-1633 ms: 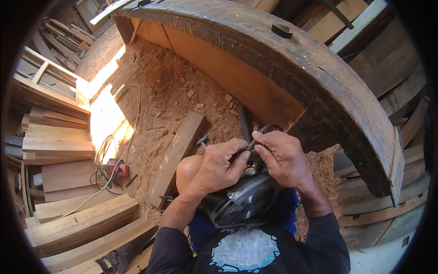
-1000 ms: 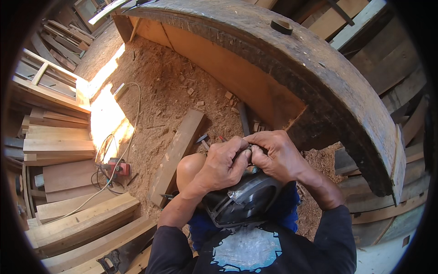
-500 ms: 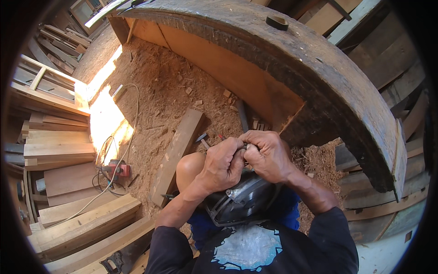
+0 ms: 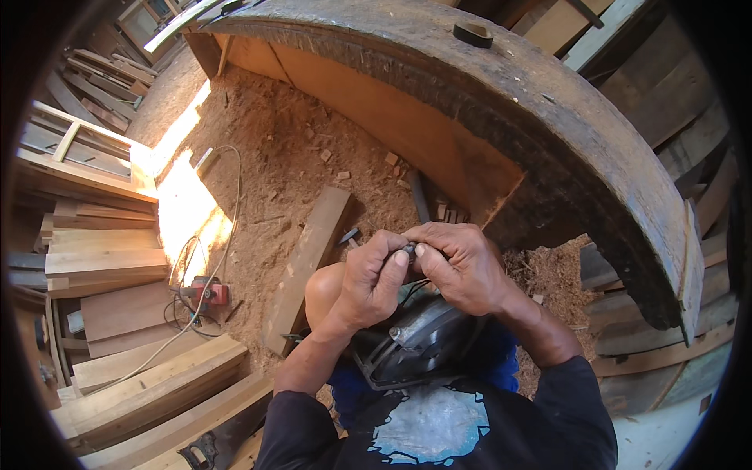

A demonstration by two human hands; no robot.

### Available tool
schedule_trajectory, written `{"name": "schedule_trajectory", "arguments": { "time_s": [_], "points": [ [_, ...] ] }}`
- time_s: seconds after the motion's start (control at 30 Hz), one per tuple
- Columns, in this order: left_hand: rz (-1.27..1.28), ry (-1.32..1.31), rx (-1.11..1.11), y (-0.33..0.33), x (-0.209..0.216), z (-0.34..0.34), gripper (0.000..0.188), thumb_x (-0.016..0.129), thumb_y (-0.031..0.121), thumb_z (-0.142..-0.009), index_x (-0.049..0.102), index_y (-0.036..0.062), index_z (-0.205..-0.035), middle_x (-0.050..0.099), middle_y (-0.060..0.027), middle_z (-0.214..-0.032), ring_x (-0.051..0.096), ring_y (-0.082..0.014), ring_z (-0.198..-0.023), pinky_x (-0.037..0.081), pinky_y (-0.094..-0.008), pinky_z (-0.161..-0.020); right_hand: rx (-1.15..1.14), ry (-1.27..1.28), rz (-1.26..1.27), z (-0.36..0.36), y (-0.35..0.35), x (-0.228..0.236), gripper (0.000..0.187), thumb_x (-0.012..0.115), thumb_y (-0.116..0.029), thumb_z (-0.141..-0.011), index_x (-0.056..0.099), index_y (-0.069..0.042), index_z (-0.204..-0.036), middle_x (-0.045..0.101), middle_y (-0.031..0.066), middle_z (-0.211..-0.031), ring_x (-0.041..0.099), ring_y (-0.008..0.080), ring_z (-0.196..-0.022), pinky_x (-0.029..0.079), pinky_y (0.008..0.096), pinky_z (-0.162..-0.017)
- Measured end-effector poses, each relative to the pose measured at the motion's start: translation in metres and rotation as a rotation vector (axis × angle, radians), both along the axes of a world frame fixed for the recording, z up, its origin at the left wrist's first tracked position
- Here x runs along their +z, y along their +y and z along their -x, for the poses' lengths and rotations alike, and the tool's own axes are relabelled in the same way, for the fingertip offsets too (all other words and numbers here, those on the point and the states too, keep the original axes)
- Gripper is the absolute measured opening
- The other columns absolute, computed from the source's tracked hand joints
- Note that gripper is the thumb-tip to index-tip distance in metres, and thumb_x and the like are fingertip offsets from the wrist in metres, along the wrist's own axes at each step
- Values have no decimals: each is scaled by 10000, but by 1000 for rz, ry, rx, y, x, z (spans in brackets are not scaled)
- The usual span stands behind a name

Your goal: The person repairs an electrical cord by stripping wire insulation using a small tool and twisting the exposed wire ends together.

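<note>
A dark circular saw [image 4: 419, 341] rests on my lap below both hands. My left hand [image 4: 370, 282] and my right hand [image 4: 458, 266] meet just above it, fingertips pinched together on a small dark part [image 4: 409, 251] that is mostly hidden by my fingers. Thin dark wires run from the fingers down toward the saw. My bare knee [image 4: 325, 286] shows left of the saw.
A heavy, worn wooden workbench [image 4: 501, 102] arches over the sawdust-covered floor. A loose plank [image 4: 307, 266] lies on the floor left of my knee. Stacked boards [image 4: 110, 258] fill the left side, with a red power tool [image 4: 205, 294] and its white cord beside them. Timber stands at right.
Both hands have closed in together over the saw, from slightly apart with a dark piece held up to a tight pinch at the fingertips. The view has shifted a little.
</note>
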State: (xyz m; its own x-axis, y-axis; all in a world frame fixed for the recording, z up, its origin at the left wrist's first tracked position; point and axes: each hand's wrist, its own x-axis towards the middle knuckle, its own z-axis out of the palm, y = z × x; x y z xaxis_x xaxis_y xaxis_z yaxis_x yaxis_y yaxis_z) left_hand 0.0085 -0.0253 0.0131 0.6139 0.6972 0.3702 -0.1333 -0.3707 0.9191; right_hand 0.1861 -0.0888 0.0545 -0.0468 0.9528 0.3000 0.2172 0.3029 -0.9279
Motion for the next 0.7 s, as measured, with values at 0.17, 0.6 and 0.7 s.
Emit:
{"name": "schedule_trajectory", "arguments": {
  "time_s": [0.17, 0.6, 0.7],
  "points": [
    [84, -34, 6, -2, -4, 0, 102, 515, 54, -1032, 593, -11, -1036, 630, -15, -775, 530, -59, -658, 456, -242, -594, 7, -7, 34, -1, 1, 5, 198, 558, -5, -944, 690, 69, -1073, 715, 167, -909, 711, 230, -767, 559, 345, -701],
    [-131, 91, -5, -3, 10, -5, 68, 570, 21, -973, 612, -16, -1013, 652, -114, -794, 646, -197, -720, 516, -333, -664, 119, 36, 265, -21, 1, 15, 219, 575, -71, -918, 718, 47, -1035, 726, 198, -878, 734, 287, -813, 553, 382, -717],
    [-187, 110, -44, 0, 2, -4, 82, 590, -8, -921, 611, -8, -1000, 634, -142, -782, 653, -271, -700, 510, -361, -643, 91, -192, 316, -20, 1, 16, 220, 585, -125, -864, 705, 40, -947, 700, 239, -845, 722, 359, -817, 546, 409, -712]
  ]
}}
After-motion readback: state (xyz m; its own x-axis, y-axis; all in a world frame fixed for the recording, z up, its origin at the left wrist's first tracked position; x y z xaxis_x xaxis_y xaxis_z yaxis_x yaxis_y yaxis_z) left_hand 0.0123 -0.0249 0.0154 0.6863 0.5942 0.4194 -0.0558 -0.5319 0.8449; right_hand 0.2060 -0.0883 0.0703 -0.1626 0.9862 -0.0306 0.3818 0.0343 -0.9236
